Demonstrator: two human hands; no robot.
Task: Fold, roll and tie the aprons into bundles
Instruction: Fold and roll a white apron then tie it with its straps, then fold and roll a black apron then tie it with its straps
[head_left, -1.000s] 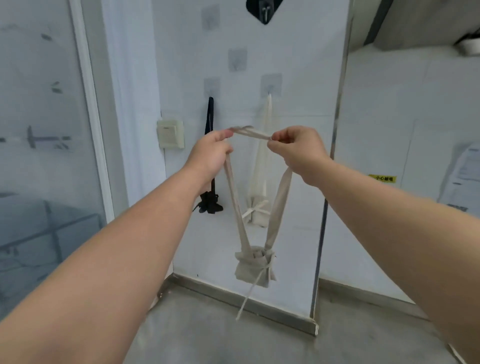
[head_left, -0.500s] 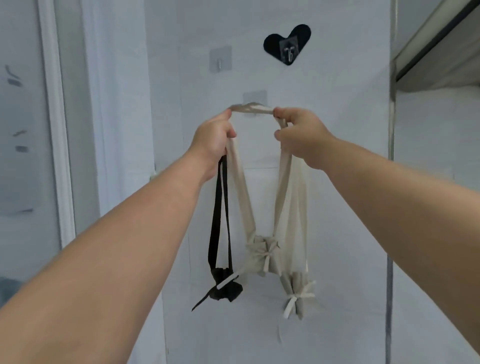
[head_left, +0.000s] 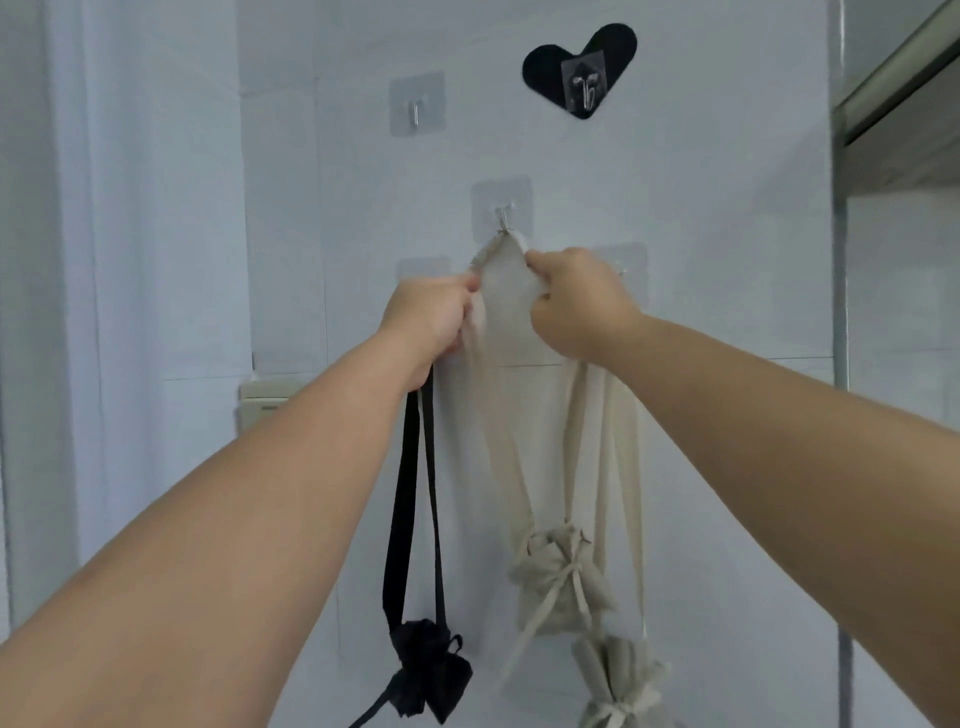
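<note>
A beige apron bundle (head_left: 558, 577), rolled and tied, hangs by its neck strap (head_left: 501, 249). My left hand (head_left: 428, 314) and my right hand (head_left: 574, 301) each pinch that strap, and its top lies at a metal wall hook (head_left: 503, 215). A second beige bundle (head_left: 618, 680) hangs lower right on its own strap from a hook behind my right hand. A black bundle (head_left: 428, 662) hangs at the left on a black strap (head_left: 413, 493), whose top is hidden behind my left wrist.
Two bare hooks are higher on the white wall: a clear adhesive one (head_left: 415, 106) and one on a black heart patch (head_left: 582, 70). A beige switch box (head_left: 265, 402) sits at the left. A metal frame edge (head_left: 839, 260) runs down the right.
Both hands have lifted the beige bundle from near the floor up the wall. The strap's top has gone from free between my hands to resting at the middle hook.
</note>
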